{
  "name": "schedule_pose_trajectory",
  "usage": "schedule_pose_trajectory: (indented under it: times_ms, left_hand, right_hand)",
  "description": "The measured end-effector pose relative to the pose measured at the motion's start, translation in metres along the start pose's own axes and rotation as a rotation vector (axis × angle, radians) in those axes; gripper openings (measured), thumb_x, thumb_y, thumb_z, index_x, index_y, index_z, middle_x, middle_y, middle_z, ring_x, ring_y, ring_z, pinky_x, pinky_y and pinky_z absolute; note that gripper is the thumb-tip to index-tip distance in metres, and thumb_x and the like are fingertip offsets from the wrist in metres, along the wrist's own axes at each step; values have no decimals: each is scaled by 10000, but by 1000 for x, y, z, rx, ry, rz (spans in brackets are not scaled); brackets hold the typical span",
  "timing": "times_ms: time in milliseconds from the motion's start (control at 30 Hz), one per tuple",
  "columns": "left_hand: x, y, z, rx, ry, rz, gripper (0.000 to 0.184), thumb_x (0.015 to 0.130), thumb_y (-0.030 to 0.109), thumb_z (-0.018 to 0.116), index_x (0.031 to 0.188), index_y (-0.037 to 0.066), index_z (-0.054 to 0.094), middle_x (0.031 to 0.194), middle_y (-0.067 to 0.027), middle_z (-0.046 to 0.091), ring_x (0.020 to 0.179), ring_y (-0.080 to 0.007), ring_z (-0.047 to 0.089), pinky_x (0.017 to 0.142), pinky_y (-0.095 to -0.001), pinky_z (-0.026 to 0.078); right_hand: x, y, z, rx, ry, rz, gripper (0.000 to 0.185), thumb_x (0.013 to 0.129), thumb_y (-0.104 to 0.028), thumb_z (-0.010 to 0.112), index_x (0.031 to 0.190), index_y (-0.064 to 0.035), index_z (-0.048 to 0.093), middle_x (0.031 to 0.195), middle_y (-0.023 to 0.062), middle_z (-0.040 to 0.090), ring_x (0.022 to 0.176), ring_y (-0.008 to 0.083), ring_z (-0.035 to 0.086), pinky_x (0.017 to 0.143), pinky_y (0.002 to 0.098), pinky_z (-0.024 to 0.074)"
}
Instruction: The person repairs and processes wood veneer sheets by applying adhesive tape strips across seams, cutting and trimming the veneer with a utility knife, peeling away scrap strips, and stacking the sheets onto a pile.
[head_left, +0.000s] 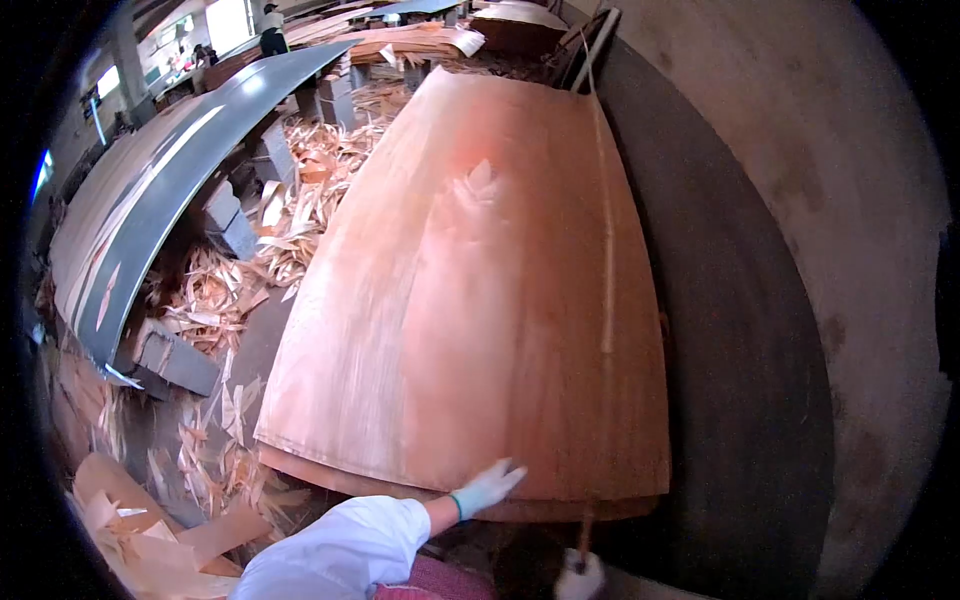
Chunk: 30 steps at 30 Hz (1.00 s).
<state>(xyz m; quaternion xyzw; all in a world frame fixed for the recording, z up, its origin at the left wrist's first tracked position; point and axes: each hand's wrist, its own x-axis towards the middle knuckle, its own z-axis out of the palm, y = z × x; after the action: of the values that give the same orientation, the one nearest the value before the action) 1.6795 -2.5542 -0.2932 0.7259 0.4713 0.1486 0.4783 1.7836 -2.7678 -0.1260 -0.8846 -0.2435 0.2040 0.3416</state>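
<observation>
A broad stack of thin reddish wood veneer sheets (460, 330) lies in front of me, its near edge toward my body. My left hand (488, 488), in a white glove with a green cuff, rests on that near edge with its fingers stretched out. Low in the view, my right hand (580, 577), also gloved, is closed around the near end of a long thin stick (607, 260). The stick runs away from me over the right part of the top sheet to beyond its far edge. A raised, torn-looking flap (480, 185) shows near the far end of the veneer.
To the left, a long dark-faced panel stack (190, 190) stands on grey blocks (175, 357). Veneer scraps (215, 300) litter the floor between the stacks. A wall (840, 200) bounds the right side. A person (272, 30) stands far back, near more sheets.
</observation>
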Motion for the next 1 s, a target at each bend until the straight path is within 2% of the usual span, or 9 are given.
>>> schedule_pose_trajectory:
  times_ms: [100, 267, 367, 500, 567, 667, 800, 933, 1000]
  left_hand:
    - [12, 119, -97, -1000, -264, -363, 583, 970, 578, 406, 1138, 40, 553, 830, -68, 585, 689, -170, 559, 623, -328, 490]
    - [69, 32, -211, -843, 243, -365, 450, 970, 540, 447, 974, 107, 569, 656, 18, 467, 509, -91, 420, 437, -263, 370]
    - [81, -127, -278, -256, 656, -201, 551, 964, 516, 442, 883, 3, 626, 809, -230, 644, 690, -394, 594, 640, -504, 457]
    - [-22, -273, -356, -38, 650, -431, 451, 940, 412, 501, 848, -1, 657, 804, -249, 653, 807, -413, 630, 733, -504, 468]
    - [-48, -339, -371, -86, 579, -536, 448, 941, 423, 515, 818, 17, 659, 790, -206, 661, 754, -364, 633, 699, -472, 470]
    - [-19, -309, -425, -371, 590, -402, 457, 937, 432, 526, 778, 25, 660, 712, -161, 638, 683, -311, 611, 661, -443, 460]
    - [64, -224, -524, -359, 575, -332, 418, 926, 389, 567, 716, 35, 640, 596, -77, 551, 599, -198, 533, 582, -385, 430]
    - [63, -164, -576, -285, 603, -270, 429, 928, 385, 561, 770, -7, 637, 605, -152, 579, 587, -256, 552, 567, -436, 435]
    - [48, -213, -577, -25, 585, -196, 417, 926, 365, 554, 930, -46, 623, 773, -255, 627, 682, -376, 595, 645, -466, 462]
  right_hand:
    - [-17, -59, 98, -35, -185, -64, 251, 900, -234, 619, 1008, -8, 618, 867, 201, 646, 795, 363, 620, 741, 404, 494]
    - [-1, -118, 165, 24, -380, -443, 183, 886, -120, 592, 1045, -33, 616, 915, 202, 665, 860, 345, 670, 749, 379, 519]
    - [-4, -98, 177, -61, -521, -285, 277, 850, -99, 586, 1121, -49, 617, 1053, 184, 675, 1010, 285, 662, 871, 364, 511]
    - [-28, -14, 185, -132, -524, -101, 243, 928, -218, 574, 1050, -13, 622, 920, 197, 672, 893, 308, 665, 803, 362, 504]
    - [-68, -72, 160, -191, -532, -84, 383, 917, -304, 583, 1144, 3, 611, 1045, 243, 650, 988, 390, 613, 879, 403, 479]
    - [-91, -83, 175, -368, -633, -19, 415, 927, -316, 557, 1190, 3, 596, 1123, 262, 629, 1076, 435, 575, 924, 433, 467]
    - [-107, -101, 225, -377, -583, -245, 240, 926, -202, 579, 1047, 1, 619, 888, 184, 675, 862, 268, 668, 785, 353, 507]
    - [-99, -110, 256, -174, -718, -160, 302, 896, -224, 585, 1133, -36, 594, 1015, 245, 650, 976, 418, 622, 806, 426, 510]
    - [-103, -130, 251, -122, -627, -269, 223, 919, -208, 609, 988, 4, 613, 882, 202, 679, 818, 358, 669, 730, 404, 526]
